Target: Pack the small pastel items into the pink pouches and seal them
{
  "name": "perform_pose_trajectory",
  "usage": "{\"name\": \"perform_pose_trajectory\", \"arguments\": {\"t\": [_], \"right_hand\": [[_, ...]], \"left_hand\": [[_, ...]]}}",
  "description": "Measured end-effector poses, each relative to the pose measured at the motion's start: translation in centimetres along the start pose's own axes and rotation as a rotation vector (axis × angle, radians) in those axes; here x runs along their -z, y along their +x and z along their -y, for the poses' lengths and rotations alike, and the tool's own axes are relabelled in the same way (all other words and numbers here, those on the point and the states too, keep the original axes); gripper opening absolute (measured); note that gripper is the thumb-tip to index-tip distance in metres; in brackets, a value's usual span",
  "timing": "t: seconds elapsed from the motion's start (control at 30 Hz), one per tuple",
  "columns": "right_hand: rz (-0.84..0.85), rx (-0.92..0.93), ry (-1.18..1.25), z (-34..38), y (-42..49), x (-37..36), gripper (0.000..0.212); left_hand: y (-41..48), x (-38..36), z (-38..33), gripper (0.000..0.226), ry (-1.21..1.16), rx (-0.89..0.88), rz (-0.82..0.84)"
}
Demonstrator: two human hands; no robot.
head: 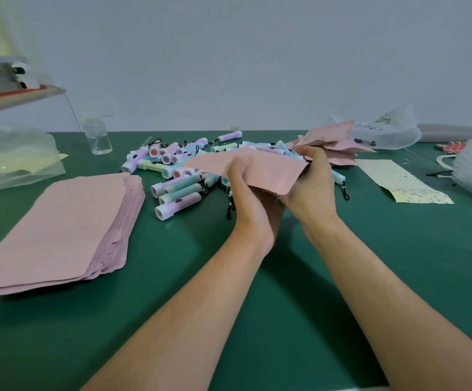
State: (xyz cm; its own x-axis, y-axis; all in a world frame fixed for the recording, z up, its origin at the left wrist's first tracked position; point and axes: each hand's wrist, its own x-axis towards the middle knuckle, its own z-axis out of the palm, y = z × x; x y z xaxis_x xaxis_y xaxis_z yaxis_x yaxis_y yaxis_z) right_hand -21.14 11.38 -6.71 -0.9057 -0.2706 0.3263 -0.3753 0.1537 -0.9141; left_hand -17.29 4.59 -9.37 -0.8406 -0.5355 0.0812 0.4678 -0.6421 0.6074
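The left grip (247, 190) is clamped on a pink pouch (260, 169), thumb on its upper face and fingers curled beneath its near edge. The right grip (312, 180) is closed round the same pouch at its right end, fingers curled over the top. The pouch is held between the two, lifted off the green tabletop (173, 283) and lying roughly flat, its left corner reaching out over the pile behind it. Whether anything is inside it cannot be told. Just behind and under the pouch lies a loose heap of small pastel items (177, 179), short tubes in lilac, blue, mint and pale yellow with black cords, some touching and crossing each other. To the right of the heap, just beyond the right grip, a few filled pink pouches (335, 145) lie piled on one another. To the left, near the tabletop's front, sits a thick stack of flat pink pouches (60, 227). Farther out, a clear bottle (98, 138) stands at the back left beside a crumpled clear plastic bag (12, 159). At the right lie a yellow patterned sheet (406, 183) and another clear bag (384, 131) against the wall.
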Motion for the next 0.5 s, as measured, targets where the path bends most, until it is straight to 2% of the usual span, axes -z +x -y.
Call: {"name": "perform_pose_trajectory", "arguments": {"t": [0.13,0.23,0.3,0.5], "right_hand": [[-0.013,-0.049,0.025,0.1,0.4,0.4,0.029],[-0.034,-0.003,-0.047,0.0,0.4,0.9,0.031],[0.016,0.028,-0.088,-0.2,0.5,1.2,0.033],[0.445,0.008,-0.014,-0.6,1.3,2.2,0.075]], "left_hand": [[-0.6,-0.5,0.6,0.049,0.006,0.044,0.071],[-0.9,-0.6,1.0,0.052,-0.011,0.09,0.108],[-0.7,-0.4,0.9,0.055,-0.024,0.111,0.09],[1.1,1.7,-1.6,0.052,-0.091,0.077,-0.078]]}}
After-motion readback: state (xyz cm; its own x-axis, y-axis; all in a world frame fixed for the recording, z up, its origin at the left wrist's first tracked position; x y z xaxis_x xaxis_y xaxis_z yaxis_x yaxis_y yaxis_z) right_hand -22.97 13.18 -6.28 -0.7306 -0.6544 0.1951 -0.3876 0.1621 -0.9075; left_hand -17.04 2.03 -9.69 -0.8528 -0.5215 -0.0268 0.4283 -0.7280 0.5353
